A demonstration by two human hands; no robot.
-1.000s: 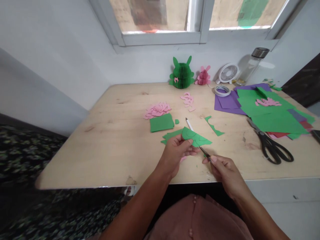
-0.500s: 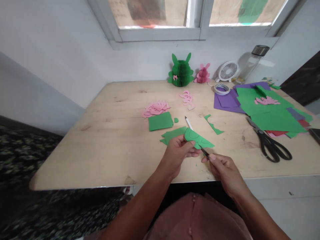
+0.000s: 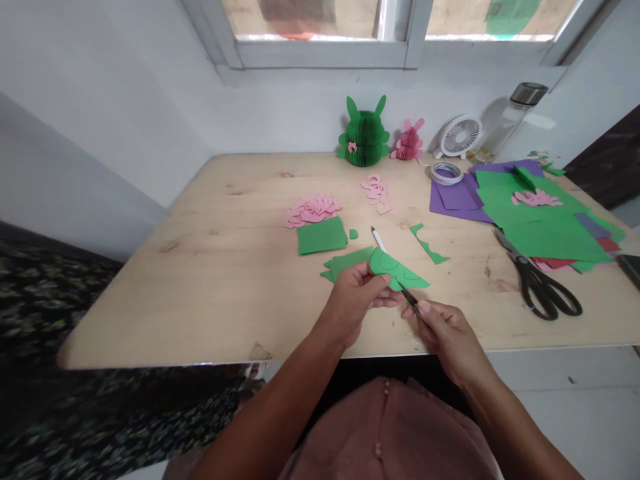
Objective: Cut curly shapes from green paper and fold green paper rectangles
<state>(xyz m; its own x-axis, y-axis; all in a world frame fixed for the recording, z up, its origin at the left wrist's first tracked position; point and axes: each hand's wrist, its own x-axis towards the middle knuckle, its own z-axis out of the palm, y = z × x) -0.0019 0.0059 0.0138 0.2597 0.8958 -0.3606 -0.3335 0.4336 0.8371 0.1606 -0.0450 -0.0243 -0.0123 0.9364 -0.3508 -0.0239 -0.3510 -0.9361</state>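
My left hand (image 3: 361,293) pinches a piece of green paper (image 3: 407,278) with curved outlines drawn on it. In my right hand (image 3: 445,330) is a pair of small dark scissors (image 3: 409,297), whose blades meet the lower edge of that paper; the handles are mostly hidden by my fingers. Beneath and behind my left hand lie more green paper pieces (image 3: 345,261). A white pen (image 3: 379,239) rests just beyond the held paper.
Pink cut-outs (image 3: 314,210) and a green card stack (image 3: 323,236) lie farther back. To the right are large black-handled scissors (image 3: 537,280), coloured sheets (image 3: 555,233) and a tape roll (image 3: 447,173). Paper rabbits (image 3: 364,137), a fan (image 3: 460,135) and a bottle (image 3: 505,127) stand by the wall.
The small scissors' blades look slightly more parted at the paper's edge. Both hands stay nearly in place, and the whole view has shifted a little.
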